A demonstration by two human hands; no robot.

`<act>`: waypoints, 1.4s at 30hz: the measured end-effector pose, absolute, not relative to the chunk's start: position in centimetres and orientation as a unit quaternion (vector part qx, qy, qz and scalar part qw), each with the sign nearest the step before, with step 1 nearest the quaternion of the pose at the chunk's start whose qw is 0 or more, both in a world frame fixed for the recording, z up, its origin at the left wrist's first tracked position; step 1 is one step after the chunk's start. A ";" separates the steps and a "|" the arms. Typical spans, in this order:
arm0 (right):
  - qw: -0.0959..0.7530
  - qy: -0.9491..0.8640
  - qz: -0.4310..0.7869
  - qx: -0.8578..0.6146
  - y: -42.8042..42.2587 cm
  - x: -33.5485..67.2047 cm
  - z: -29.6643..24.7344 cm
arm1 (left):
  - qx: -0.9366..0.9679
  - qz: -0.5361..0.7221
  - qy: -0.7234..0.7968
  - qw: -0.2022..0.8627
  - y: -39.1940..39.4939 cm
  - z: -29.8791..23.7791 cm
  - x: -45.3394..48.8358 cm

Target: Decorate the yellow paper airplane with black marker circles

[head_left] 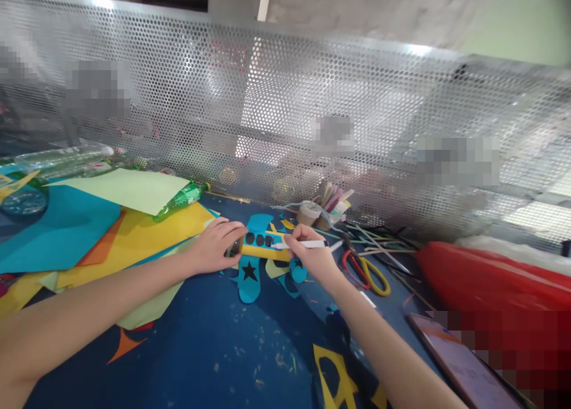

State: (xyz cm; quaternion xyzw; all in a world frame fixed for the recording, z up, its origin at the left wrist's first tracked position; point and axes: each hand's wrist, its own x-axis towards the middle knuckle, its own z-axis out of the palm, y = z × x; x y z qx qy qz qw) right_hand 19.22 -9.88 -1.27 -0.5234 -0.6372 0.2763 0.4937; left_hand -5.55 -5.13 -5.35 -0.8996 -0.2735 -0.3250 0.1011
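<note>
A big shiny metal screen [267, 100] full of little round holes stands along the back of the desk [214, 349] and runs from one side to the other. The desk has a dark blue top with small bits and marks on it. Bright light shines through the holes in white patches, and above the screen there is a grey wall [366, 10] with a pale green part [521, 28] on the right.
</note>
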 end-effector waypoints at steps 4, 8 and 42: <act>0.492 -0.637 0.272 -0.528 -9.9 19.2 -1.2 | -0.899 -0.321 -0.278 0.106 -5.1 -5.4 -5.5; 0.486 -0.639 0.274 -0.530 -9.9 19.3 -1.2 | -0.897 -0.326 -0.276 0.112 -5.1 -5.4 -5.5; 0.496 -0.637 0.245 -0.536 -9.6 19.7 -1.5 | -0.900 -0.320 -0.281 0.091 -5.2 -5.4 -5.5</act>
